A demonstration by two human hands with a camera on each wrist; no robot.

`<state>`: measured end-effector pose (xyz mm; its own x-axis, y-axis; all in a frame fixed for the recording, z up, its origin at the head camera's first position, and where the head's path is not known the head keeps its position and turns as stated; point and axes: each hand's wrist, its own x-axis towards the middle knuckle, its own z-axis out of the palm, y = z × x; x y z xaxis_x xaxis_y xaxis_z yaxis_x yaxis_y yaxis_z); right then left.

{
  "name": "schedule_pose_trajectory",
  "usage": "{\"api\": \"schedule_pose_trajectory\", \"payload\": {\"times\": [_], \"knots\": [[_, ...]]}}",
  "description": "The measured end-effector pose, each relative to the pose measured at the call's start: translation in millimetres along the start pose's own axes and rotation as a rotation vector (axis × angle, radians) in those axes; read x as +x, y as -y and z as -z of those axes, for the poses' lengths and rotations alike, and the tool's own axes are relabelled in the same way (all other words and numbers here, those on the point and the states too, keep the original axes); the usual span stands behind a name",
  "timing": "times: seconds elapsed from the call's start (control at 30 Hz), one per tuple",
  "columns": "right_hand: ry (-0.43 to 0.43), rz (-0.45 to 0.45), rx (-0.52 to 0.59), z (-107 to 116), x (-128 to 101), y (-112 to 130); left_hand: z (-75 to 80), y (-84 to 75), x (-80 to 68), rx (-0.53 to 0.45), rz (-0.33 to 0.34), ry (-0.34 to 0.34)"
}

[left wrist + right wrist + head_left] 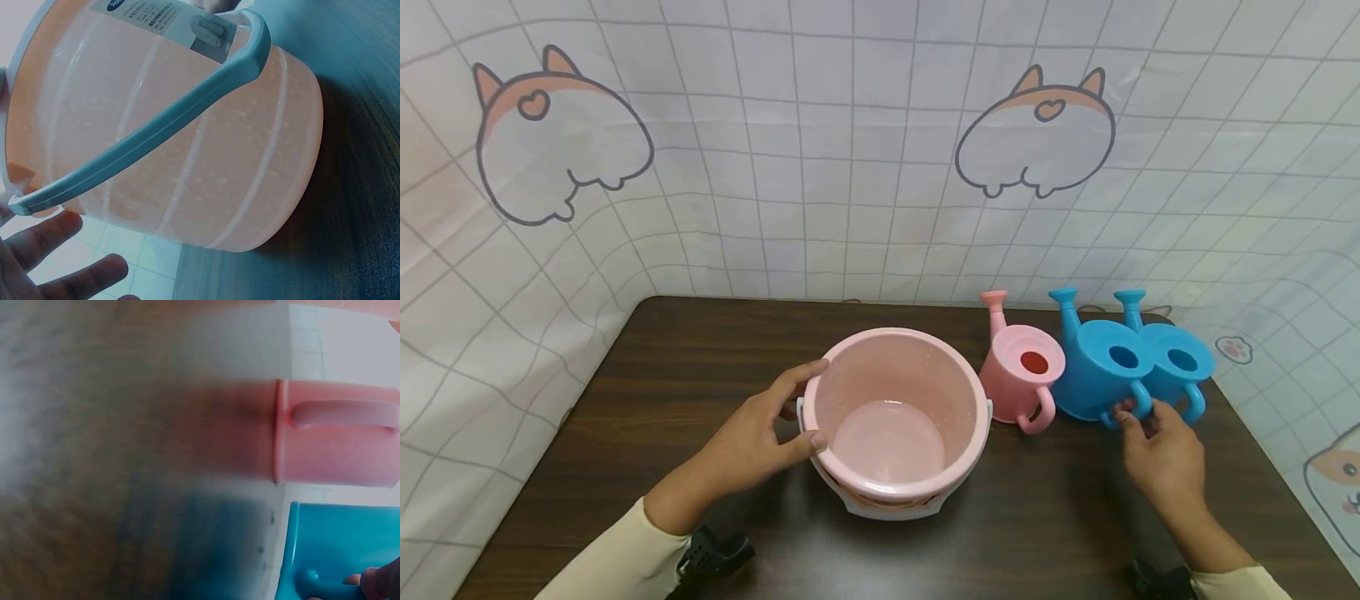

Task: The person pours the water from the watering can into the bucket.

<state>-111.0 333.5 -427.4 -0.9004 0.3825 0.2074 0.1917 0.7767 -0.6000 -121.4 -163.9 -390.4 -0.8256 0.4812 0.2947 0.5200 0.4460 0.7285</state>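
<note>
A light pink bucket [891, 490] stands upright on the dark table, its pale handle [147, 137] folded down along the outside. My left hand [752, 442] rests on the left of its rim, thumb and index finger spread along the edge; the other fingers [94, 275] stick out beside the bucket in the left wrist view. With my right hand [1167, 462] I pinch the lower part of the handle of a blue watering can [1084, 385]. To its left stands a pink watering can [1009, 379], to its right a second blue watering can [1168, 387].
The dark wood table [700, 350] reaches back to a white grid-patterned cloth [820, 167] with cartoon animals. That cloth also hangs at both sides. The cans stand close together near the table's back right corner.
</note>
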Motion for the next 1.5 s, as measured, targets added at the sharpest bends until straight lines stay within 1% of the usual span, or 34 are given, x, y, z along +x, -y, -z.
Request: {"api": "schedule_pose_trajectory", "payload": {"times": [0.17, 0.4, 0.6, 0.8, 0.9, 1.1, 1.33, 1.5], "knots": [[-0.032, 0.043, -0.005, 11.2, -0.4, 8.7, -0.3, 0.6, -0.4, 0.0, 0.004, 0.002], [-0.068, 0.133, -0.021, 29.0, 3.5, 15.4, -0.5, 1.5, 0.3, -0.002, -0.015, -0.006], [-0.08, 0.156, -0.019, 47.3, 6.3, 19.2, -0.8, 0.4, 0.2, -0.003, -0.013, -0.002], [-0.08, 0.197, -0.052, 68.6, 10.0, 25.1, -1.1, 0.6, 0.3, 0.006, -0.006, 0.0], [-0.08, 0.21, -0.05, 76.3, 10.8, 29.6, -0.9, 0.8, 0.5, 0.003, -0.006, 0.0], [-0.093, 0.24, -0.063, 85.7, 8.8, 38.9, -0.2, -0.6, 1.1, -0.006, 0.007, 0.007], [-0.065, 0.263, -0.059, 93.2, 4.9, 45.5, 0.7, -2.7, 0.8, -0.014, 0.034, 0.019], [-0.057, 0.275, -0.058, 95.5, 2.7, 51.4, 0.8, -1.5, 0.7, -0.004, 0.028, 0.017]]}}
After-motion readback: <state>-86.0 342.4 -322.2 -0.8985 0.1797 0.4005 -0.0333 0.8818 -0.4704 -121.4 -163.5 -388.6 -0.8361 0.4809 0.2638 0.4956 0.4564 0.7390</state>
